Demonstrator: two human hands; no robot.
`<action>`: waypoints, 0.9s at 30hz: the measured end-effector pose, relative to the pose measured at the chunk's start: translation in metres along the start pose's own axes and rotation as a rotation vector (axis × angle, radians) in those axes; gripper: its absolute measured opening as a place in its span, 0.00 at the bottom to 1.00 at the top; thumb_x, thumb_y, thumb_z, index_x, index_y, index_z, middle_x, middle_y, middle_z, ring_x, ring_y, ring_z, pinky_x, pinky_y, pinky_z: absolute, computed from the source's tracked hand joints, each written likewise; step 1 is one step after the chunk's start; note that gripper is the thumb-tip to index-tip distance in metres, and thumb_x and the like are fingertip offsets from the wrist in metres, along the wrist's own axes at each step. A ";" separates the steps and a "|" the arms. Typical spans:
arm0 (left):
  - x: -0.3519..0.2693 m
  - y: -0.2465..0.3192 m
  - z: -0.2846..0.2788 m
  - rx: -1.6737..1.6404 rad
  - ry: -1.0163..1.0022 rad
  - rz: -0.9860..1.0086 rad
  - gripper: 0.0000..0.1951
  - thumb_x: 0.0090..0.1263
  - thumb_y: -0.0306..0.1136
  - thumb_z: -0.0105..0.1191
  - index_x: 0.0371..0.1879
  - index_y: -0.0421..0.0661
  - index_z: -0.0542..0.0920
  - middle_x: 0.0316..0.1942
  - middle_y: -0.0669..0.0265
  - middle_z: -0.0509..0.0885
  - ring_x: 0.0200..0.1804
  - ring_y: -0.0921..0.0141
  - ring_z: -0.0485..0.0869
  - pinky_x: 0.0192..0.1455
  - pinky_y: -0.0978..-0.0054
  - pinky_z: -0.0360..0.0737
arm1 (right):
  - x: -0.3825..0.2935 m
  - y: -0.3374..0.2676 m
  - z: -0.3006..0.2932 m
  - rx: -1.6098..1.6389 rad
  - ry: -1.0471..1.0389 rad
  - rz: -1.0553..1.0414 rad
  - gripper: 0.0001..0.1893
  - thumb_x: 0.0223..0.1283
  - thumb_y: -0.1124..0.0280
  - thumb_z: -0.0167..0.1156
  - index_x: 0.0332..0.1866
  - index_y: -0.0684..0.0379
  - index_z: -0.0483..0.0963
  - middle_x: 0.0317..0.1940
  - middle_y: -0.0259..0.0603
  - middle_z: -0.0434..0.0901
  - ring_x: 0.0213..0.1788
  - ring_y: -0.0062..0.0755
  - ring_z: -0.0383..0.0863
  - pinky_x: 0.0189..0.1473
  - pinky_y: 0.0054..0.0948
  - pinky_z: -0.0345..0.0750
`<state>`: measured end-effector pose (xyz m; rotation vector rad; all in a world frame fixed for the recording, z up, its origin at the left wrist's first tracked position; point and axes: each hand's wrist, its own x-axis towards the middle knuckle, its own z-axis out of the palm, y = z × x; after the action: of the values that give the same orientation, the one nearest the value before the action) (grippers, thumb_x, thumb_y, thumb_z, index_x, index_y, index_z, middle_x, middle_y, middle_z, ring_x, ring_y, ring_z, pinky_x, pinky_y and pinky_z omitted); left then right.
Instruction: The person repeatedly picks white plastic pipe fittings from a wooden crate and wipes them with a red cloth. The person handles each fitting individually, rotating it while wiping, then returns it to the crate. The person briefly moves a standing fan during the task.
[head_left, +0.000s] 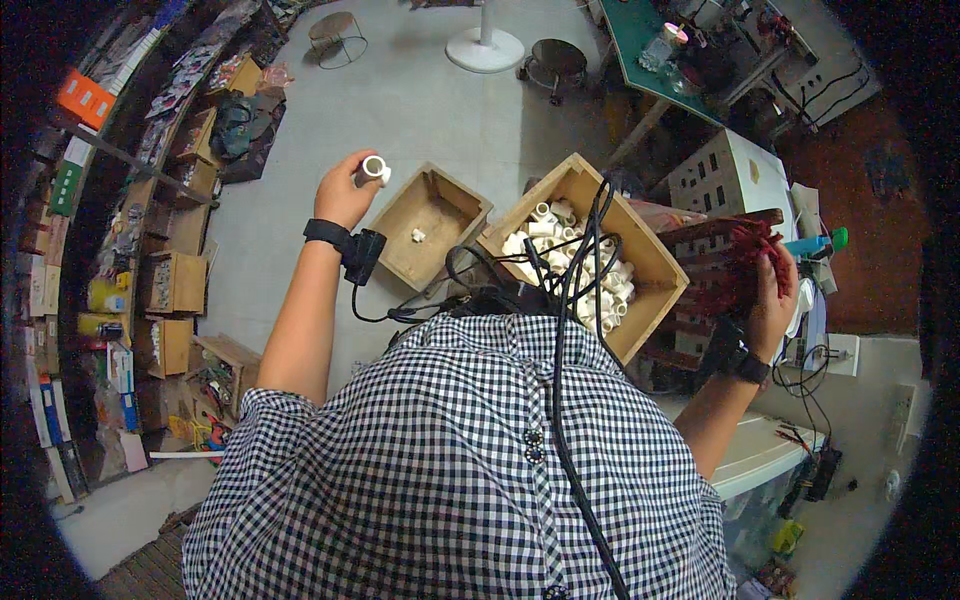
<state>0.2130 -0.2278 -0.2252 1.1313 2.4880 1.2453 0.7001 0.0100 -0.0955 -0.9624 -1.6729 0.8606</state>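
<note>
My left hand (343, 196) grips a white plastic pipe fitting (374, 168), its round opening facing up. To the right of that hand stands a wooden box (439, 210) with one small white piece (418, 235) on its bottom. A second wooden box (643, 262), in front of my body, holds many white plastic pipe fittings (555, 247). Black cables (592, 225) cross over it and partly hide the fittings. At the right, my right hand (771, 300) has its fingers on a dark red cloth (754, 244), bunched up.
Shelves with small wooden bins (176, 281) line the left side. A stool (336, 34), a white pole base (485, 49) and a black wheeled seat (555, 64) stand ahead. At the upper right is a green-topped table (645, 45). A white cabinet (724, 172) stands near the cloth.
</note>
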 end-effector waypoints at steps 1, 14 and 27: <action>0.001 -0.006 0.001 -0.014 0.023 -0.014 0.20 0.56 0.33 0.64 0.49 0.50 0.80 0.44 0.58 0.84 0.49 0.61 0.82 0.50 0.67 0.78 | 0.002 0.007 -0.007 0.020 0.032 0.025 0.18 0.64 0.69 0.59 0.57 0.63 0.72 0.51 0.39 0.77 0.52 0.27 0.75 0.57 0.26 0.71; 0.023 -0.068 0.017 0.165 -0.072 -0.113 0.26 0.60 0.34 0.60 0.60 0.47 0.75 0.55 0.58 0.80 0.56 0.64 0.80 0.59 0.69 0.75 | 0.001 0.121 -0.014 0.084 -0.002 0.321 0.13 0.61 0.63 0.64 0.45 0.61 0.78 0.42 0.29 0.78 0.47 0.17 0.74 0.54 0.19 0.69; -0.043 -0.055 0.012 0.119 -0.359 -0.158 0.18 0.65 0.30 0.58 0.55 0.49 0.79 0.51 0.59 0.83 0.51 0.68 0.82 0.56 0.70 0.77 | -0.059 0.266 0.082 0.306 -0.337 0.785 0.14 0.60 0.67 0.63 0.49 0.62 0.76 0.39 0.36 0.84 0.40 0.25 0.82 0.43 0.27 0.78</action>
<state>0.2174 -0.2697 -0.2814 1.0509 2.3462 0.7832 0.6856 0.0644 -0.3748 -1.3234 -1.3496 1.8246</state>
